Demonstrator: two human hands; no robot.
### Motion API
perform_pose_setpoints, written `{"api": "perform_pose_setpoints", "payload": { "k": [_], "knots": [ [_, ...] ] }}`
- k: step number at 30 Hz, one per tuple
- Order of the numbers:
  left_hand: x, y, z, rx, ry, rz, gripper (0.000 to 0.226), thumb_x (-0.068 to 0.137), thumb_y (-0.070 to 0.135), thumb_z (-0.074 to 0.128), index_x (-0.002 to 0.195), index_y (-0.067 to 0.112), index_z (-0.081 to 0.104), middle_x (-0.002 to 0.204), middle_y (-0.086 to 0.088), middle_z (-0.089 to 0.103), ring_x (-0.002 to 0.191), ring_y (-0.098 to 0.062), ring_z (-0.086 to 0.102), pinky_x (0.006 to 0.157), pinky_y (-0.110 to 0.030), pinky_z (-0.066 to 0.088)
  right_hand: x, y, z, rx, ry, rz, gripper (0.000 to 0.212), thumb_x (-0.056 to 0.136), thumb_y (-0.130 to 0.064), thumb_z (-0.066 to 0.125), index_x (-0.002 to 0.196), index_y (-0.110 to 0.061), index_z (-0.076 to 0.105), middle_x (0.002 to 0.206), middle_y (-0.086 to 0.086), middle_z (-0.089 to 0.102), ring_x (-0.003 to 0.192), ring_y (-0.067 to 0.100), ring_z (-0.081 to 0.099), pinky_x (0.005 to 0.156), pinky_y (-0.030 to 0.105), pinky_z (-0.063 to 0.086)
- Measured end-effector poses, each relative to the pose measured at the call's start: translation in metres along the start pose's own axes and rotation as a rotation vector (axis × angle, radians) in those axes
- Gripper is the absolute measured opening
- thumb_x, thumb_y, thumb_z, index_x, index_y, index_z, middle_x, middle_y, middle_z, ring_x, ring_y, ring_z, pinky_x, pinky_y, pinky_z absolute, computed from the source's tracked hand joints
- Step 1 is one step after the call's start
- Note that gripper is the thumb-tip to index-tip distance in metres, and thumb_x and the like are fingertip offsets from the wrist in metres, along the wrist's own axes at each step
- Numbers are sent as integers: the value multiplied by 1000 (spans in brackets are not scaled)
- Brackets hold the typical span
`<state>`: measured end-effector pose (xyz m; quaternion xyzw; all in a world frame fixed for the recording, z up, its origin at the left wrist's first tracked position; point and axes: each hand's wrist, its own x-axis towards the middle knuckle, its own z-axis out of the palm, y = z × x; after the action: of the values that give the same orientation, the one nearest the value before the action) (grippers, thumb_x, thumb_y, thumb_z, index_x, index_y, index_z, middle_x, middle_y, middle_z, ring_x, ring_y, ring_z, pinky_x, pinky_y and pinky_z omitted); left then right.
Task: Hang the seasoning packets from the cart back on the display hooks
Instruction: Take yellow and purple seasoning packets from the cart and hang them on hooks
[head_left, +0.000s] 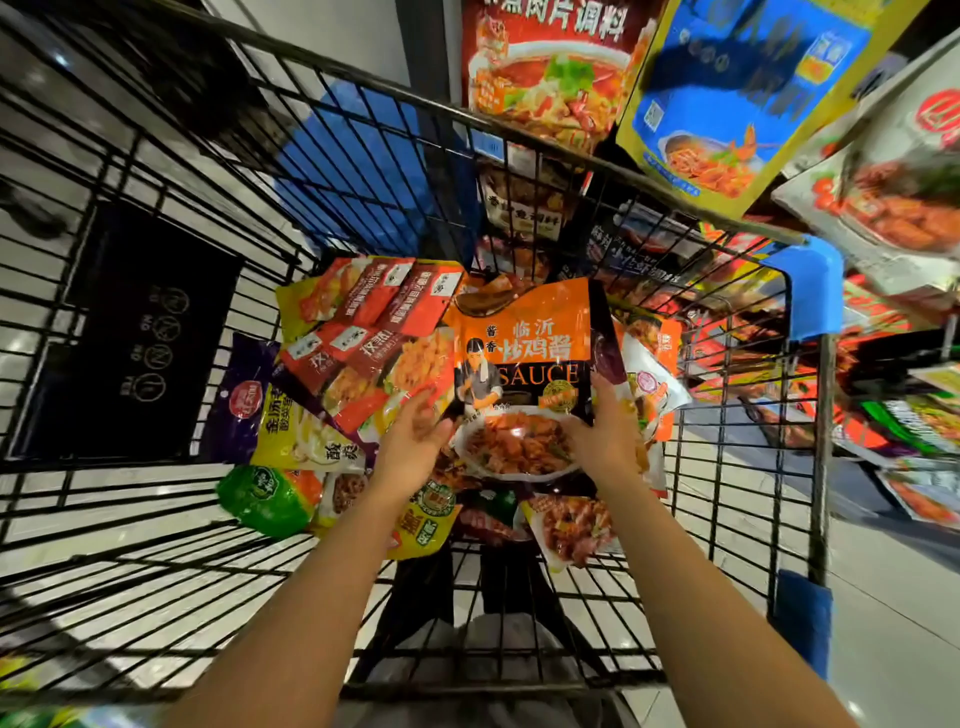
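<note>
Right hand (605, 441) grips lower right corner of orange "SAUCE" packet (524, 358), held over pile in black wire cart (737, 467). Left hand (415, 441) relaxed, fingers loose, just beside packet's left edge. Three hanging packets (550, 73) crowd top right, overhanging cart rim. Loose packets underneath overlap, can't count exactly.
</note>
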<state>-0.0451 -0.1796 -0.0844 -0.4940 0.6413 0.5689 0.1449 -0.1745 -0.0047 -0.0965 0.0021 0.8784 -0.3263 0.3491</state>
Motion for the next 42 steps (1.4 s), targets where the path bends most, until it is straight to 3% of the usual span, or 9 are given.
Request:
{"api": "perform_pose_setpoints", "payload": {
  "k": [7, 11, 14, 17, 20, 26, 36, 40, 42],
  "knots": [
    [-3, 9, 12, -338, -22, -9, 72, 95, 38, 59, 154, 40, 17, 141, 6, 45, 136, -18, 40, 115, -48, 29, -20, 3, -21, 335, -47, -89, 58, 91, -9, 67, 135, -41, 47, 130, -3, 61, 122, 25, 57, 98, 50, 51],
    [-11, 14, -1, -466, -127, 58, 81, 89, 31, 65, 154, 43, 18, 140, 13, 46, 127, -14, 53, 114, -49, 32, -33, -5, -33, 493, -136, -76, 56, 89, -7, 70, 130, -39, 50, 100, 2, 71, 84, 15, 69, 62, 25, 54],
    [-18, 12, -23, -497, -103, 121, 94, 76, 21, 73, 152, 45, 23, 157, 11, 33, 143, -17, 34, 117, -49, 29, -33, -19, -21, 480, -208, -17, 54, 90, -5, 68, 130, -34, 47, 89, 2, 67, 63, 8, 64, 53, 20, 49],
    [-24, 8, -42, -426, -7, 178, 95, 77, 17, 75, 149, 51, 24, 161, 14, 23, 147, -15, 26, 116, -49, 31, -19, -26, -1, 333, -257, 19, 55, 90, -14, 70, 138, -26, 47, 108, 1, 62, 88, 18, 63, 75, 33, 56],
    [-20, 1, -51, -331, 86, 197, 91, 85, 4, 71, 150, 48, 25, 162, 11, 22, 145, -12, 24, 114, -45, 33, 10, -12, -5, -100, -41, 30, 71, 89, -37, 69, 150, -26, 35, 144, 8, 45, 132, 31, 43, 106, 48, 41],
    [-9, -11, -41, -210, 110, 202, 89, 90, -1, 65, 154, 41, 20, 163, 8, 22, 147, -17, 24, 118, -45, 27, 27, 39, -21, -212, -56, 165, 111, 75, -42, 82, 156, -20, 10, 157, 16, 25, 140, 38, 33, 107, 51, 35],
    [-7, -17, -35, -211, 107, 56, 79, 95, 14, 62, 151, 48, 18, 161, 6, 24, 144, -31, 31, 105, -67, 37, -27, 4, -39, 19, 158, -43, 77, 83, -11, 73, 145, -35, 36, 114, 10, 65, 94, 31, 62, 77, 40, 52],
    [-8, -14, -33, -337, 94, 38, 73, 95, 14, 63, 152, 40, 25, 158, 6, 32, 143, -28, 34, 108, -57, 37, -65, -24, -55, -76, 215, -258, 71, 86, -1, 64, 145, -34, 42, 81, 5, 61, 54, 9, 46, 47, 15, 34],
    [-12, -8, -32, -439, 91, 41, 74, 95, 10, 62, 154, 34, 25, 150, 9, 36, 139, -21, 36, 107, -47, 36, -83, -31, -62, -34, 252, -330, 72, 85, 2, 62, 143, -36, 45, 74, 9, 60, 53, 18, 50, 48, 16, 36]
  ]
}}
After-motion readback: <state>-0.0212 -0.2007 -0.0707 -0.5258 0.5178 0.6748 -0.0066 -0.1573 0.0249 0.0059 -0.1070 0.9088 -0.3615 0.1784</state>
